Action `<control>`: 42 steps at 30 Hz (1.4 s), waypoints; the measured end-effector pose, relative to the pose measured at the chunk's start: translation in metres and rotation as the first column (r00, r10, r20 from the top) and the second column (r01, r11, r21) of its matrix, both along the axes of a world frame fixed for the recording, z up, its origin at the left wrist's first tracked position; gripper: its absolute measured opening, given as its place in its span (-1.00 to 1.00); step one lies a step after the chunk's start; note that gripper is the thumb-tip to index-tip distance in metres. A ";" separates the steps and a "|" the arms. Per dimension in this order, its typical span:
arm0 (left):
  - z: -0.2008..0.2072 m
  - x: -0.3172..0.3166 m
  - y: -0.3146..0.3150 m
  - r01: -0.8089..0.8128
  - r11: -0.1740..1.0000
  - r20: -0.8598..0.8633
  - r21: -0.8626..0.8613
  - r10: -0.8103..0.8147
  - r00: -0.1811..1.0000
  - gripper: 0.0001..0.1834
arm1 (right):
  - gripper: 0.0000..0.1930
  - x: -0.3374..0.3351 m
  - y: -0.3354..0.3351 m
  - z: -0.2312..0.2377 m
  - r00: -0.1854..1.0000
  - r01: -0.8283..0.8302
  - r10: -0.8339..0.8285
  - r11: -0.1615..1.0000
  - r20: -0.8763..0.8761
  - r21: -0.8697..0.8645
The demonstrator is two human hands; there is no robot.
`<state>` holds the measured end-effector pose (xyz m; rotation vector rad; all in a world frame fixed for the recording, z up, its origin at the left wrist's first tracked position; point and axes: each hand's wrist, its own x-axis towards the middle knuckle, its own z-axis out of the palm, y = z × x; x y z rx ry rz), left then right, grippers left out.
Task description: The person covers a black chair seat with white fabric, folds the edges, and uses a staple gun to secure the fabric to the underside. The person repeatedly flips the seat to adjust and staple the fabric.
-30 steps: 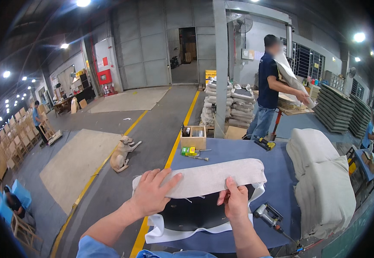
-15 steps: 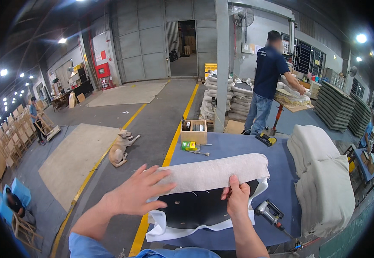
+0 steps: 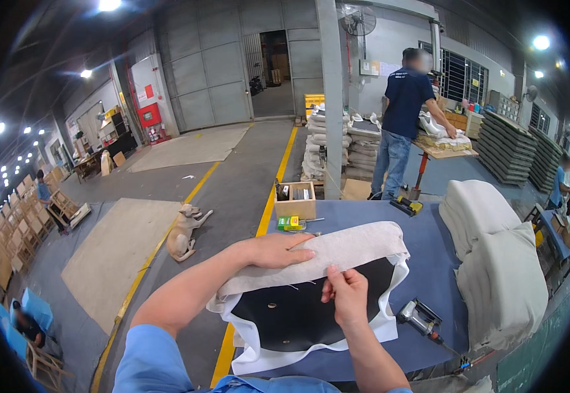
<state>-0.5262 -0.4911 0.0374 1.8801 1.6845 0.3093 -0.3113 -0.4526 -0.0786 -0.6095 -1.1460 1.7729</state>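
A black panel (image 3: 311, 311) with round holes lies on the blue-covered table, with white fabric (image 3: 265, 360) bunched around its edges. Beige fabric (image 3: 360, 245) is folded over its far side in a long flap. My left hand (image 3: 275, 251) rests on this flap toward its left part, fingers stretched out. Just right of the middle, my right hand (image 3: 347, 291) has its fingers curled and thumb at the flap's near edge, pinching the fabric; the fingertips are partly hidden. A staple gun (image 3: 421, 321) with a hose lies to the right of the panel.
Stacked beige cushions (image 3: 498, 281) stand at the table's right. Beyond the panel are a wooden box (image 3: 296, 208), a green-yellow carton (image 3: 289, 223) and another yellow-black tool (image 3: 406, 205). A dog (image 3: 183, 234) lies on the floor at left. A co-worker (image 3: 403, 118) stands behind the pillar.
My left hand has come down from above the flap's left end, moving right, onto the fabric. My right hand has shifted slightly left along the flap's near edge.
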 end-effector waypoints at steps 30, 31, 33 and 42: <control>-0.024 0.006 0.006 -0.244 0.961 -0.057 0.129 0.253 0.966 -0.18 | -0.77 0.279 0.140 -0.229 0.146 0.002 -0.559 0.825 0.816 0.565; -0.022 0.009 0.006 -0.260 0.957 -0.083 0.127 0.271 0.959 -0.18 | -0.72 0.286 0.143 -0.244 0.039 -0.127 -0.519 0.845 0.854 0.519; -0.015 0.019 0.011 -0.285 0.953 -0.134 0.104 0.297 0.945 -0.17 | -0.67 0.299 0.149 -0.262 -0.018 -0.287 -0.559 0.797 0.829 0.531; -0.013 0.032 0.020 -0.232 0.964 -0.194 0.129 0.254 0.947 -0.15 | -0.59 0.296 0.181 -0.247 0.177 -0.138 -0.419 0.885 0.891 0.444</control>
